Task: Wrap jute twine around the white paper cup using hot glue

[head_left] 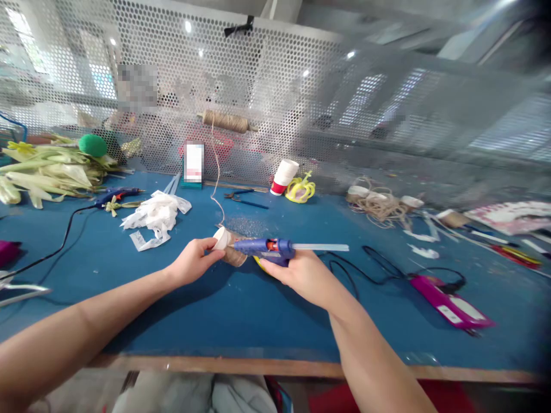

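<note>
My left hand (191, 261) is closed on a white paper cup (221, 237), thumb and fingers pinching it near the rim. Brown twine wraps the cup's body (235, 258), and a strand (216, 172) runs from it up to a twine spool (226, 121) on the mesh screen. In my right hand (307, 278) is a blue hot glue gun (256, 247), its nozzle pointing left at the cup. A clear glue stick (321, 247) sticks out of its back end. Whether the nozzle touches the cup I cannot tell.
Crumpled white plastic strips (157, 215), pliers (245, 198), stacked paper cups (284, 176) and a yellow crown-shaped piece (300, 189) lie beyond my hands. A purple power strip (450, 304) is right. Corn husks (55, 169) and another glue gun (114, 196) are left.
</note>
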Demonstrator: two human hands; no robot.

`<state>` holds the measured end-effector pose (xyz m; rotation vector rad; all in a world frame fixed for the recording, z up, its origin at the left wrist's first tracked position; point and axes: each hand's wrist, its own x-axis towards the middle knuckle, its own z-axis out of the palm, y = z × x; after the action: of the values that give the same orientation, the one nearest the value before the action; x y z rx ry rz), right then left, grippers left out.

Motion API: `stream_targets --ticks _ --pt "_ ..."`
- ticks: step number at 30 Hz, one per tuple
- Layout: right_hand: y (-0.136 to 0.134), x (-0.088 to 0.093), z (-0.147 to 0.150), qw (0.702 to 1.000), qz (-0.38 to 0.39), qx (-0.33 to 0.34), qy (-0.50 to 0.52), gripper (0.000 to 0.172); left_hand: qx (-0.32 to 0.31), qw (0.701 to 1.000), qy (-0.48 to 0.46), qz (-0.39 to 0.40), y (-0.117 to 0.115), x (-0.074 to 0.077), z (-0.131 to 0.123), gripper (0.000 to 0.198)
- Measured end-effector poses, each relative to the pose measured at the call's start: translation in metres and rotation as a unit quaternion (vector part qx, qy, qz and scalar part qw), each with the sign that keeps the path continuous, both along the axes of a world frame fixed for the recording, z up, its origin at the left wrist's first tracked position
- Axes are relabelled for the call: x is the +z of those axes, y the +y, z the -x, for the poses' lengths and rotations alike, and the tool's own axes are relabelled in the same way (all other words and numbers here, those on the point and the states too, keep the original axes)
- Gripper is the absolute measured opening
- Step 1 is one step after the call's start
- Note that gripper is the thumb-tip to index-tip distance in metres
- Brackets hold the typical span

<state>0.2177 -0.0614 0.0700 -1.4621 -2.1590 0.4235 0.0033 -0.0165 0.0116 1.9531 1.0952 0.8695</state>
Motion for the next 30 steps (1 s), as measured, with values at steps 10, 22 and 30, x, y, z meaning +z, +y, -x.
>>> stream_targets --ticks 10,22,30 --pt "0.0023 0.0055 -0.0016 0.999 -0.005 -0.044 0.016 0.017 -0.007 0.999 0.036 -0.016 0.0000 -0.0023 0.0004 0.033" --pt "-0.0014 0.0084 -0.0018 0.999 0.034 -0.008 0.032 0.016 0.000 0.999 0.038 -0.009 -0.0003 -0.0028 0.0002 0.036" --pt "-0.0030 0.0083 0.0023 0.998 0.047 -0.009 0.028 0.017 0.000 0.999 0.032 -0.004 -0.0013 -0.0018 -0.0003 0.034"
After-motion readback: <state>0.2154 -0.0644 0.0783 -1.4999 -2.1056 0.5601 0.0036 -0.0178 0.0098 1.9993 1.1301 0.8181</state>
